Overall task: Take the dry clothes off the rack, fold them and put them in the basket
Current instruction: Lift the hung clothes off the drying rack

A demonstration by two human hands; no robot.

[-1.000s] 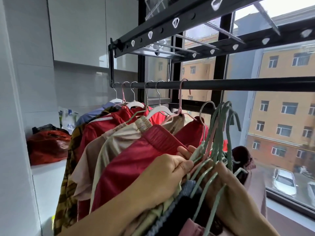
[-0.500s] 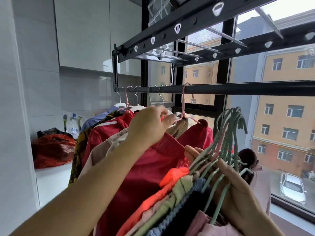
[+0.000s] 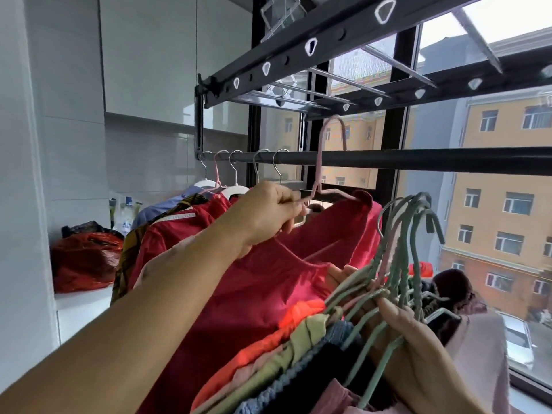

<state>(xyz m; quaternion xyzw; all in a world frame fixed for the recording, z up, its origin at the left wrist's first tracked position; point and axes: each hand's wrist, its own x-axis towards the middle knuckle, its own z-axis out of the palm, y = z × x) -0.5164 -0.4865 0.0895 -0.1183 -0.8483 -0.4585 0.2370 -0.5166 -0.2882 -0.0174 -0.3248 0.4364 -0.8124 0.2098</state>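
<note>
My left hand (image 3: 268, 213) grips the shoulder of a pink hanger (image 3: 320, 162) that carries a dark red garment (image 3: 268, 294). Its hook is raised above the black rail (image 3: 433, 161). My right hand (image 3: 418, 348) at the lower right holds a bunch of green hangers (image 3: 412, 234). Several garments (image 3: 298, 348) hang from them: orange, olive, blue and pink. More clothes (image 3: 167, 234) hang on several hangers at the rail's left end. No basket is in view.
The rack's upper black frame (image 3: 298, 64) runs overhead. A red bag (image 3: 86, 261) lies on a white counter (image 3: 80, 306) at the left, with bottles (image 3: 125, 216) behind it. A window (image 3: 493, 204) fills the right side, a dark maroon item (image 3: 454, 291) by its sill.
My left hand left the bundle, reached up to the pink hanger and lifted its hook above the rail. The right hand kept holding the green hangers.
</note>
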